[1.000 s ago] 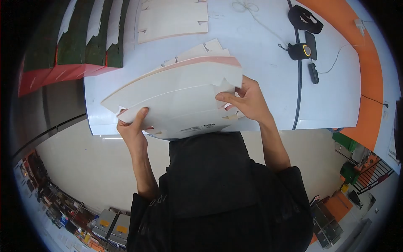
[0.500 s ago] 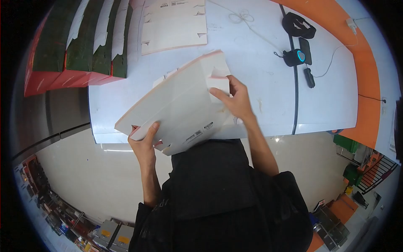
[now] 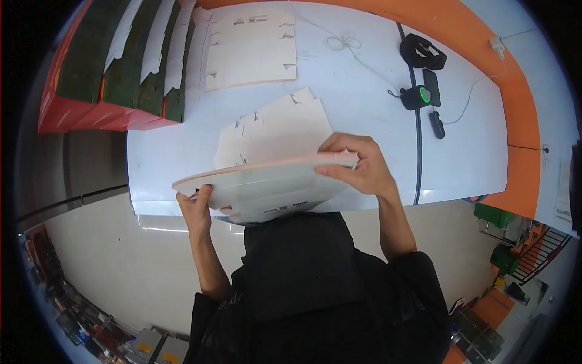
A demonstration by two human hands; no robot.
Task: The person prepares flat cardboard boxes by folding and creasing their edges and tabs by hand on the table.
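A white cardboard sheet point(image 3: 260, 189) with a pinkish edge and small printed marks is held up at the table's near edge, close to my body. My left hand point(image 3: 196, 205) pinches its left end, thumb on the near face. At the right end, my right hand point(image 3: 361, 165) grips the top edge between thumb and fingers. Just behind it, another white cut sheet point(image 3: 276, 133) with small slits lies on the table, its lower part hidden. Farther back is a slotted white sheet point(image 3: 251, 57), lying flat with printing near its top.
Red and green boxes point(image 3: 112, 100) stand in a row at the left. On the white table point(image 3: 364, 121) at the right are a black strap point(image 3: 422, 51), a small black device with a green light point(image 3: 415, 97), a dark phone-like slab point(image 3: 430, 87) and a cable point(image 3: 344, 42).
The held sheet has tilted and come down toward me, its right end lower. My right hand has shifted right and down. More of the sheet behind shows. The device's light went from blue to green.
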